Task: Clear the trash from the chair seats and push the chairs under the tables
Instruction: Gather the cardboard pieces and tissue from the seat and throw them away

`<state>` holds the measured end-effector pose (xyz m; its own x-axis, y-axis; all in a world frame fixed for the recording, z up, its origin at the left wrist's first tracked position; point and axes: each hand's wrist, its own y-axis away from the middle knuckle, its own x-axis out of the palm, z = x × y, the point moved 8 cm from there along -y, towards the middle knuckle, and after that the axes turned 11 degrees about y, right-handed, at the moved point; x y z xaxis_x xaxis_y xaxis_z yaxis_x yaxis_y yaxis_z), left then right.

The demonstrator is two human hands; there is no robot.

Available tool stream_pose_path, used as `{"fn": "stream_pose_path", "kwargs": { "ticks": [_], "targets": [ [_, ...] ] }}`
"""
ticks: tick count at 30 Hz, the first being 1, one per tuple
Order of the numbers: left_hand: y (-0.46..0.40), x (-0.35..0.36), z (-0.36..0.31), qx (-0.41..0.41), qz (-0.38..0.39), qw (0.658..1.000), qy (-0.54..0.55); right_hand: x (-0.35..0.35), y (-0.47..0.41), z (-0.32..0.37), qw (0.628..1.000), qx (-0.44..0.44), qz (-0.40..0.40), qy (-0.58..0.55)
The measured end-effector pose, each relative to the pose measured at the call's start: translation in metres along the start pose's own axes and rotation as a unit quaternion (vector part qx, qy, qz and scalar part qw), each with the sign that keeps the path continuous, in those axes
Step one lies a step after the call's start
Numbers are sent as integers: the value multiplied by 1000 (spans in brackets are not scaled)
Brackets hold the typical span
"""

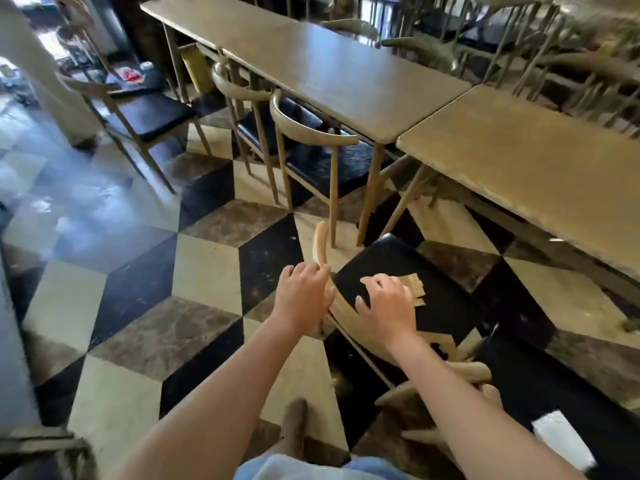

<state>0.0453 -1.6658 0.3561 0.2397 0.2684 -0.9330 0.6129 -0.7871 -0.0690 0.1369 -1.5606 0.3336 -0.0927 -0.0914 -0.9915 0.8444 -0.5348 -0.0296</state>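
Note:
A wooden chair with a black seat [408,271] stands pulled out from the tan table [519,161], its curved backrest [320,247] toward me. My left hand [303,294] grips the backrest near its left end. My right hand [384,306] reaches over the backrest onto a scrap of brown cardboard [417,287] lying on the seat, fingers curled over it. At the lower right a second black seat [554,386] carries a white paper scrap [562,441].
Two chairs [311,157] sit tucked under the long table [329,71]; another chair [138,112] stands out on the checkered floor at the left. More chairs crowd the far side. Open floor [138,271] lies to my left. A white pillar [41,74] stands far left.

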Motion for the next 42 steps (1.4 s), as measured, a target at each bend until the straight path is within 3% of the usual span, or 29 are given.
{"fn": "stream_pose_path", "kwargs": {
  "ticks": [9, 14, 19, 30, 42],
  "targets": [
    [-90, 40, -7, 132, 133, 982, -15, 19, -14, -58, 981, 193, 17, 9],
    [-127, 86, -26, 162, 180, 970, -6, 46, -7, -119, 949, 307, 66, 22],
    [-167, 134, -37, 164, 215, 962, -25, 79, -21, -170, 926, 362, 103, 9],
    [-246, 283, -56, 196, 313, 928, -41, 189, -17, -269, 830, 522, 184, -64],
    [-287, 453, -17, 67, 384, 919, -49, 333, 19, -335, 748, 607, 250, -98]
  ]
}}
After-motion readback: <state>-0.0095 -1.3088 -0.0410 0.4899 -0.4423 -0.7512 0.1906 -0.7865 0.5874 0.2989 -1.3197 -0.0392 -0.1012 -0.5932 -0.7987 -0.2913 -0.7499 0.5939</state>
